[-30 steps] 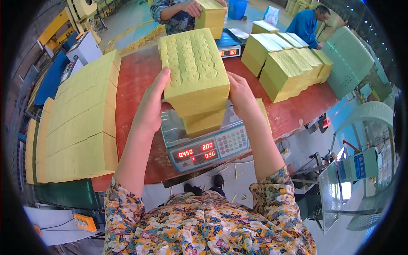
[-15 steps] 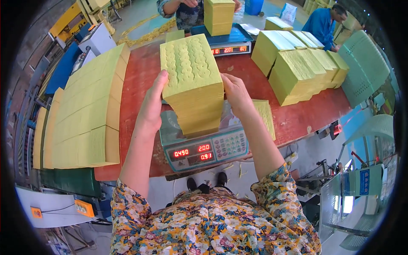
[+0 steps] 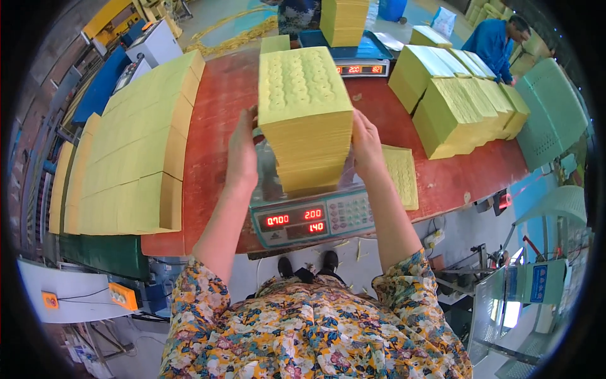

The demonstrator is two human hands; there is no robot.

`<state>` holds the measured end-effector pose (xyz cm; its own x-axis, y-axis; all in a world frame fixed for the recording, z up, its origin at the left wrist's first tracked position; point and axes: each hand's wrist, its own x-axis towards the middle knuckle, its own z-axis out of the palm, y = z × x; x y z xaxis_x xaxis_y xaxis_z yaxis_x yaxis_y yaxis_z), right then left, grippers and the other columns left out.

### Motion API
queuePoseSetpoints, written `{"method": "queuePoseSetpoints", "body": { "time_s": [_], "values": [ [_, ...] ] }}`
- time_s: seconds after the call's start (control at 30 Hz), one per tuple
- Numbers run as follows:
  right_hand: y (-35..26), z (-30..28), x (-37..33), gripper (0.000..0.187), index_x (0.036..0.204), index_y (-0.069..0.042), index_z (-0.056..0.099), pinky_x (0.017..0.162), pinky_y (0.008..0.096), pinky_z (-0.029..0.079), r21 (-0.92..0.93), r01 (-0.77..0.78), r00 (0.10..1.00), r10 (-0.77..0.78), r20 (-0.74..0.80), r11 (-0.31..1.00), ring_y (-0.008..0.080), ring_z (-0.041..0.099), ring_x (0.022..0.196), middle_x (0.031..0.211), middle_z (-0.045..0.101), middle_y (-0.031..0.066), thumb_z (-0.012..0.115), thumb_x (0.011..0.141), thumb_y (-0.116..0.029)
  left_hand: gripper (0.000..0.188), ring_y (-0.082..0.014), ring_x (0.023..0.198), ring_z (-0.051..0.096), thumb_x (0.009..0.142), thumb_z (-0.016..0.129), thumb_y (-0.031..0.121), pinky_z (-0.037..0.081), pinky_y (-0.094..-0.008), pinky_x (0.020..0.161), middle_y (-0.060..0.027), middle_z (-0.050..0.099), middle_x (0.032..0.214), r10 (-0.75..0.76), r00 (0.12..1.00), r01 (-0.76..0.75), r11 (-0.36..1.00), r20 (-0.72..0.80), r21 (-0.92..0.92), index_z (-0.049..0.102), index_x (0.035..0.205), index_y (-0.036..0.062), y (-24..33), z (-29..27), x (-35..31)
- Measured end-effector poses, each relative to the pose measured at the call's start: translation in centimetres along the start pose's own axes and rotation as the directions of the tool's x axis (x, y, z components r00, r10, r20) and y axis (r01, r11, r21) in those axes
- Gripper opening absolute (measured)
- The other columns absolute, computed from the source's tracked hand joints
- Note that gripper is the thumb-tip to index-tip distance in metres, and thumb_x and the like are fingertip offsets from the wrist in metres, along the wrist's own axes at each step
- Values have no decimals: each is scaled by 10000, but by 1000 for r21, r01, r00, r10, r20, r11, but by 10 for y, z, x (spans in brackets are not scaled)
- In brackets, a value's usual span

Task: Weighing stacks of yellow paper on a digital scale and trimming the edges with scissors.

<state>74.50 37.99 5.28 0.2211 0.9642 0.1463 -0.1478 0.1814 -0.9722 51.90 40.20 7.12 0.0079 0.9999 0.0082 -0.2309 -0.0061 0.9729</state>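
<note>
A tall stack of yellow embossed paper [image 3: 309, 126] stands on a digital weighing scale [image 3: 353, 218] in front of me. Its top sheet carries rows of round, coin-like impressions, and its lower part is narrower. My left hand [image 3: 243, 151] is against the left side of the stack, with the fingers partly hidden behind it. On the opposite side, my right hand [image 3: 366, 139] presses the right edge, its fingertips also out of sight. Between them the two hands hold the stack. To the right of the scale lies a thin yellow embossed pad [image 3: 399, 177].
Blocks of yellow paper [image 3: 126, 151] line the red table's [image 3: 208, 126] left side; more paper stacks [image 3: 454, 120] stand right. Across the table a second scale [image 3: 363, 68] bears a tall stack [image 3: 344, 25]. A person in blue [image 3: 491, 47] works at far right, near a green chair [image 3: 549, 114].
The stack's sides look more even than before, and my left thumb has come down from its top edge. The scale's red readout has changed. The co-worker's hands beyond have left the view.
</note>
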Motion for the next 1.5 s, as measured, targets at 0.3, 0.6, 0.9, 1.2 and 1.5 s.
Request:
{"method": "queuePoseSetpoints", "body": {
  "time_s": [0.3,0.6,0.9,1.2,1.5],
  "values": [
    [28,11,24,536,1489,-105,396,1070,337,374,-17,-117,992,118,51,993,243,467,1310,1442,490,115,426,1033,-384,653,-155,1288,439,1042,385,493,356,-314,1072,-75,424,1470,111,979,-68,968,170,-242,318,1514,48,-43,27,-13],
    [9,24,15,502,1441,-86,447,992,321,421,110,-225,972,217,86,968,181,528,1177,1348,553,94,396,1053,-400,668,-140,1249,465,1040,338,561,387,-303,1041,-45,492,1390,7,987,50,935,158,-352,407,1456,44,-31,29,-19],
    [-23,24,-66,626,1411,49,454,1104,337,327,204,-78,997,80,-2,976,227,489,1274,1378,531,163,286,1066,-446,577,-183,1334,427,1057,377,437,330,-343,1114,-80,466,1443,-62,998,65,950,17,-306,370,1465,29,-6,36,-64],
    [-39,-15,-145,545,1311,77,535,1089,416,368,318,74,992,-37,-122,945,278,506,1305,1346,572,199,304,1074,-356,715,-302,1428,327,1052,226,527,212,-449,1183,-182,371,1533,187,982,-187,976,-17,-109,328,1489,-30,4,-5,-133],
    [-39,-14,-160,556,1273,83,555,1061,445,402,350,25,998,-1,-68,936,316,552,1249,1297,597,222,317,1063,-373,672,-295,1342,427,1054,220,508,349,-436,1101,-212,452,1444,201,978,-208,968,-56,-141,383,1455,-6,27,-6,-144]
  ]
}}
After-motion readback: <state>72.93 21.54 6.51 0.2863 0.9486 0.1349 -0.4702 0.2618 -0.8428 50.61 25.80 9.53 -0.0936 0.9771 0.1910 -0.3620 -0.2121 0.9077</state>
